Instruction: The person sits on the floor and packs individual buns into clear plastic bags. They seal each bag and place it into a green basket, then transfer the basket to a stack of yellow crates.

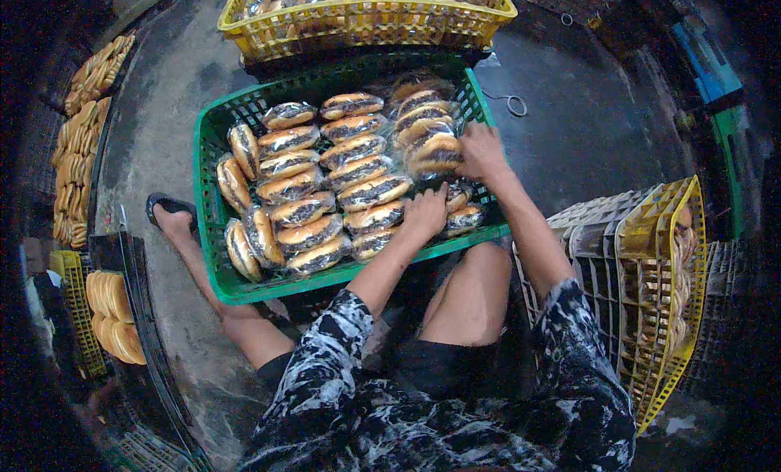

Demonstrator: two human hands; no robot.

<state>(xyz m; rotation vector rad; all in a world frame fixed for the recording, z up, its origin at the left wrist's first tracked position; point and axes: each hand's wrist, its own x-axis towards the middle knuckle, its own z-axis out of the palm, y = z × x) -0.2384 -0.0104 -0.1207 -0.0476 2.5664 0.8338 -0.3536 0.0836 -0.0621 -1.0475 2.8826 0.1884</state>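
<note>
In front of me stands a green plastic crate lined with rows of dark-filled buns, each in clear plastic wrap. My right hand reaches over the crate's right side, its fingers against a wrapped bun near the upper right. That bun and the ones behind it are blurred, and my fingertips are partly hidden. My left hand lies over the buns lower down, fingers bent, close to the wrapped buns in the lower right corner. Whether it grips any of them is not visible.
Beyond the green crate is a yellow crate of wrapped buns. A stack of crates, yellow at the top, stands by my right side. Bread buns sit on racks at the left, with flat buns nearer. A ring lies on the floor.
</note>
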